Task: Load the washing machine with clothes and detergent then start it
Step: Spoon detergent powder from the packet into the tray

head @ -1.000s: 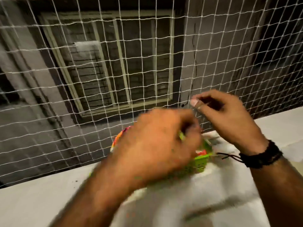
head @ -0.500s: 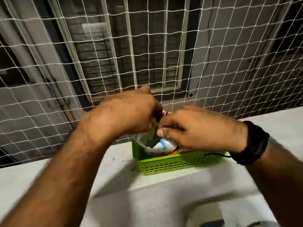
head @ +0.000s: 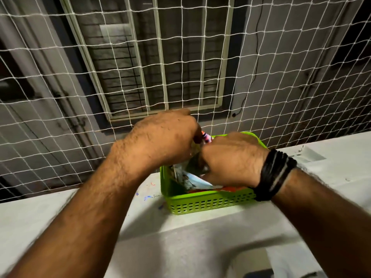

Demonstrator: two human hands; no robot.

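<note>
A lime-green perforated basket [head: 208,203] stands on a white ledge [head: 50,213] against the netting. Inside it is a shiny printed detergent packet [head: 190,177], standing up from the basket. My left hand [head: 160,141] grips the packet's top from the left, fingers curled over it. My right hand [head: 230,159], with a black band at the wrist, pinches the same top from the right. The packet's upper edge [head: 206,137] peeks out between the two hands. The washing machine and clothes are out of view.
White rope netting [head: 281,87] runs along the back of the ledge, with a barred window [head: 152,67] and grey wall behind it. Small blue and red specks [head: 148,195] lie on the ledge left of the basket. A dark edge [head: 259,274] shows at the bottom.
The view has dropped and steadied on the basket. My hands came together from apart onto the packet's top; over the last half second they barely shifted.
</note>
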